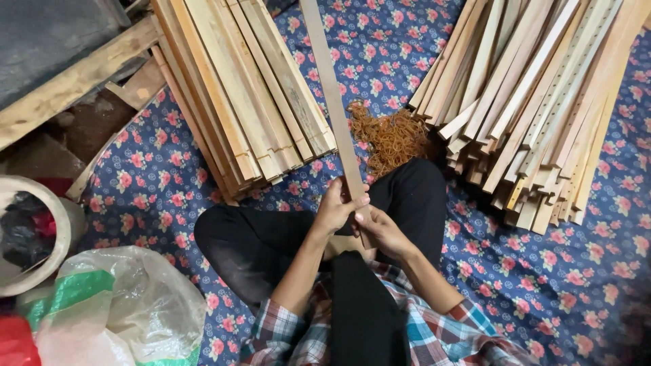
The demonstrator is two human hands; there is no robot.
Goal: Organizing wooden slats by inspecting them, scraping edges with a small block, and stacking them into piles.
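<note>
I sit cross-legged on the blue flowered cloth [583,271], and both my hands meet at the centre of the frame on 1 long wooden slat [332,95] that runs from my lap up to the top edge. My left hand [337,205] is curled around the slat near its lower end, fingers wrapped over the front face. My right hand [381,230] closes on it just below, thumb lying along the wood, so the 2 hands touch.

To handle it well, I judge the grip should stay low and firm, with the slat kept straight so its far end does not swing into the 2 stacks beside it: the tidy bundle of slats [237,88] at upper left and the looser heap of slats [536,108] at upper right.

A tangle of orange rubber bands [390,139] lies just above my knee, near the slat. A plastic bag [115,305] sits at lower left, with a round bin [64,224] above it.
</note>
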